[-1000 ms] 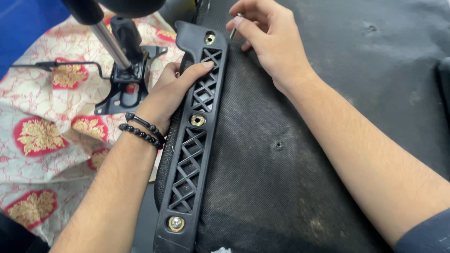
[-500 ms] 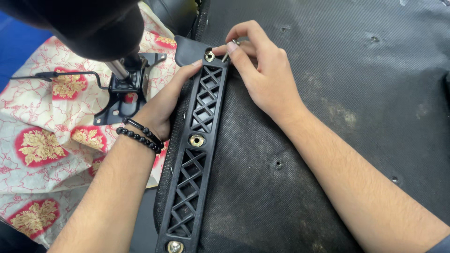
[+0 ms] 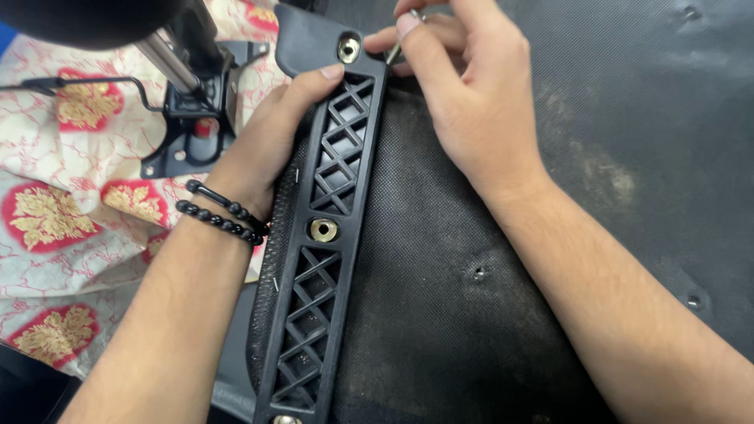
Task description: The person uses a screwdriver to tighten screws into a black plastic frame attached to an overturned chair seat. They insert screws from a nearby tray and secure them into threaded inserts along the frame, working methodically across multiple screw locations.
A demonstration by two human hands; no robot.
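Note:
A long black plastic bracket [image 3: 326, 259] with a lattice of cross-shaped openings lies along the left edge of a black fabric-covered chair underside [image 3: 487, 259]. Brass-coloured bolts sit in it at the top [image 3: 349, 50] and in the middle [image 3: 323, 229]. My left hand [image 3: 271, 137], with black bead bracelets at the wrist, grips the bracket's upper left side, its fingertips on the lattice. My right hand [image 3: 459, 86] pinches a thin metal tool [image 3: 394, 52] just right of the top bolt; most of the tool is hidden by the fingers.
A black metal chair mechanism with a lever and a chrome gas cylinder [image 3: 177, 67] lies at the upper left on a white cloth with red and gold flower motifs [image 3: 55, 212]. Small holes [image 3: 476, 273] dot the black fabric.
The view has drawn closer. My right hand has come in from the upper right to the top bolt and now holds the thin tool beside it. My left hand stays on the bracket.

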